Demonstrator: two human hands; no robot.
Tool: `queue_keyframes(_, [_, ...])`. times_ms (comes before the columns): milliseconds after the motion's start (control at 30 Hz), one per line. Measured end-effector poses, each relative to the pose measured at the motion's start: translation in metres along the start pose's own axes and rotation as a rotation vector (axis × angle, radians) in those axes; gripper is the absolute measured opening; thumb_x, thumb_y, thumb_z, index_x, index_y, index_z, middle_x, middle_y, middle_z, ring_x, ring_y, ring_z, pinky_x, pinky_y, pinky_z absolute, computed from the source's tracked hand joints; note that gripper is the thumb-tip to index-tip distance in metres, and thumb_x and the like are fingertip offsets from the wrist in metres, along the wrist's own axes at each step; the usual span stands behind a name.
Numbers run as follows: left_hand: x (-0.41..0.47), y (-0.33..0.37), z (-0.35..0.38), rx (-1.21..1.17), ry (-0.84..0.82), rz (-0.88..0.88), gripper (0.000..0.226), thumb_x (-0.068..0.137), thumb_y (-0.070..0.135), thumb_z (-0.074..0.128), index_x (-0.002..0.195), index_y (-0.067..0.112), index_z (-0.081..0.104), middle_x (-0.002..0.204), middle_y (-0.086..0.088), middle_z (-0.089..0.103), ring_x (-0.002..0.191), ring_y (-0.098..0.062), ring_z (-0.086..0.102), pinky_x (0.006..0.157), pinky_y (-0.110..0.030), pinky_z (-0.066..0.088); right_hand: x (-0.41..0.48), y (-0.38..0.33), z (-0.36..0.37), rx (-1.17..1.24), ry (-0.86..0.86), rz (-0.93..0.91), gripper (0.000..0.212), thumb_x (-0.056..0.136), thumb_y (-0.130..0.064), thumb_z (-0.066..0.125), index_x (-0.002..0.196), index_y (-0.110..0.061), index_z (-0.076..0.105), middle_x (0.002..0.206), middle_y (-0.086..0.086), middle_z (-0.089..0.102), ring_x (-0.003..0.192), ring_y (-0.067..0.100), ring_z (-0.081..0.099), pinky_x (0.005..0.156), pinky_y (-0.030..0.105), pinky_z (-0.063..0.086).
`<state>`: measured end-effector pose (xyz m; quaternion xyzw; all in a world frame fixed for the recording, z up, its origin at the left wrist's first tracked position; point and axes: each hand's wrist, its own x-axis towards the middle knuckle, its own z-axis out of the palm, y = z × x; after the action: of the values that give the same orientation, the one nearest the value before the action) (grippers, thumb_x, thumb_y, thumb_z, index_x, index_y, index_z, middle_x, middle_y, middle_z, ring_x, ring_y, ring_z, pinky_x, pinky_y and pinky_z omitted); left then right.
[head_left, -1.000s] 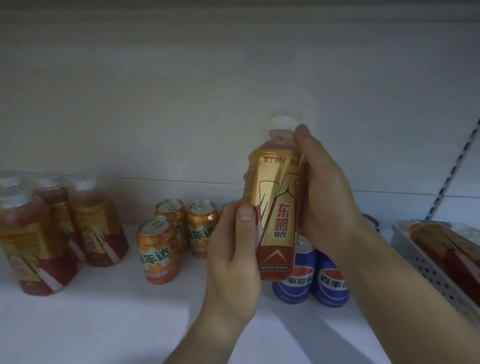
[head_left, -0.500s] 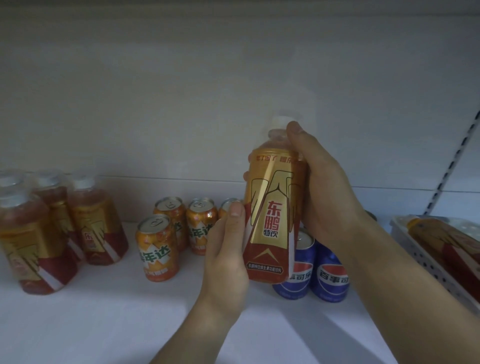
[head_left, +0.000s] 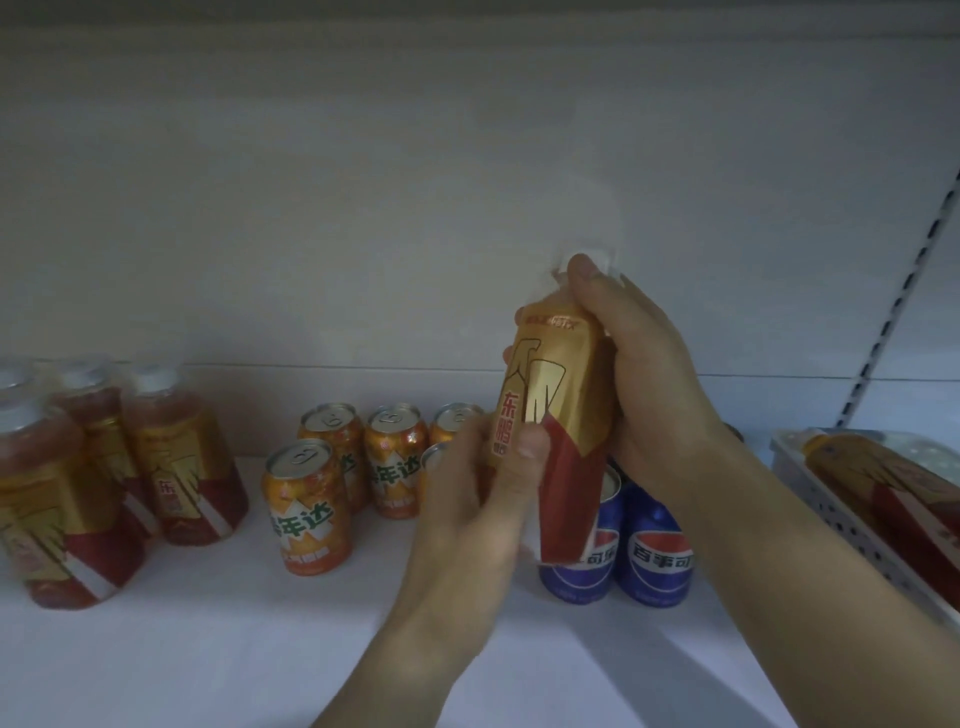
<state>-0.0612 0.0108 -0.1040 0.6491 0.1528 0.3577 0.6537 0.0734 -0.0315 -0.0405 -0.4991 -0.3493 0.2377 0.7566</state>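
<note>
I hold a gold-and-red drink bottle (head_left: 561, 415) with a white cap upright in the air above the shelf. My right hand (head_left: 654, 384) wraps round its right side, with the forefinger up by the cap. My left hand (head_left: 483, 499) grips its lower left side, thumb pressed on the label. Behind the bottle stand two blue cola cans (head_left: 654, 556), partly hidden by it.
Three matching bottles (head_left: 176, 467) stand at the left of the white shelf (head_left: 208, 649). Several orange cans (head_left: 306, 509) stand in the middle. A white perforated basket (head_left: 852, 535) at the right holds another bottle (head_left: 893, 493) lying down. The back panel is close behind.
The bottle has turned in my hands, so its red lower panel now faces me more. My left thumb has shifted across the label. The bottle's top has tilted slightly right.
</note>
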Motion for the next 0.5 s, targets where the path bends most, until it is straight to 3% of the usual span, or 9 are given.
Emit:
queue_keyframes(67, [0.001, 0.0, 0.0, -0.033, -0.002, -0.003, 0.053, 0.079, 0.073, 0.055, 0.107, 0.031, 0.071, 0.103, -0.004, 0.075, 0.093, -0.023, 0.074, 0.072, -0.043, 0.062, -0.001, 0.004, 0.001, -0.014, -0.031, 0.032, 0.043, 0.082, -0.052, 0.07, 0.108, -0.018, 0.067, 0.12, 0.025, 0.07, 0.112, 0.047, 0.069, 0.099, 0.062, 0.055])
queue_keyframes(133, [0.001, 0.006, -0.002, -0.219, -0.04, -0.128, 0.057, 0.088, 0.07, 0.054, 0.106, 0.021, 0.076, 0.098, -0.012, 0.075, 0.081, -0.029, 0.072, 0.052, -0.033, 0.056, -0.003, 0.005, 0.002, 0.009, -0.069, 0.048, 0.046, 0.083, -0.054, 0.069, 0.11, -0.017, 0.068, 0.125, 0.026, 0.068, 0.116, 0.047, 0.067, 0.102, 0.061, 0.054])
queue_keyframes(200, [0.0, 0.01, -0.004, -0.389, -0.118, -0.235, 0.06, 0.083, 0.066, 0.049, 0.105, 0.019, 0.079, 0.097, -0.014, 0.075, 0.077, -0.029, 0.071, 0.047, -0.028, 0.053, -0.003, 0.004, 0.003, 0.043, -0.101, 0.051, 0.058, 0.084, -0.055, 0.066, 0.119, -0.009, 0.065, 0.129, 0.028, 0.065, 0.119, 0.049, 0.064, 0.103, 0.06, 0.053])
queue_keyframes(267, [0.0, 0.007, -0.004, -0.466, -0.154, -0.248, 0.058, 0.078, 0.062, 0.048, 0.102, 0.02, 0.08, 0.1, -0.012, 0.077, 0.08, -0.025, 0.075, 0.053, -0.03, 0.057, -0.003, 0.003, 0.004, 0.052, -0.118, 0.045, 0.065, 0.085, -0.054, 0.065, 0.126, -0.003, 0.062, 0.129, 0.03, 0.063, 0.119, 0.051, 0.062, 0.101, 0.059, 0.054])
queue_keyframes(400, [0.0, 0.004, -0.005, -0.488, -0.122, -0.23, 0.046, 0.078, 0.057, 0.047, 0.092, 0.031, 0.082, 0.104, -0.006, 0.079, 0.089, -0.018, 0.077, 0.07, -0.034, 0.062, -0.003, 0.004, 0.004, 0.036, -0.145, 0.005, 0.038, 0.088, -0.047, 0.064, 0.11, -0.016, 0.065, 0.124, 0.03, 0.065, 0.113, 0.052, 0.064, 0.097, 0.061, 0.055])
queue_keyframes(500, [0.001, 0.004, -0.004, -0.427, -0.066, -0.187, 0.043, 0.079, 0.059, 0.045, 0.093, 0.038, 0.081, 0.108, -0.002, 0.078, 0.1, -0.018, 0.075, 0.091, -0.041, 0.056, -0.004, 0.005, 0.004, 0.065, -0.173, 0.016, 0.036, 0.09, -0.044, 0.062, 0.113, -0.017, 0.062, 0.124, 0.03, 0.065, 0.113, 0.051, 0.065, 0.094, 0.057, 0.059])
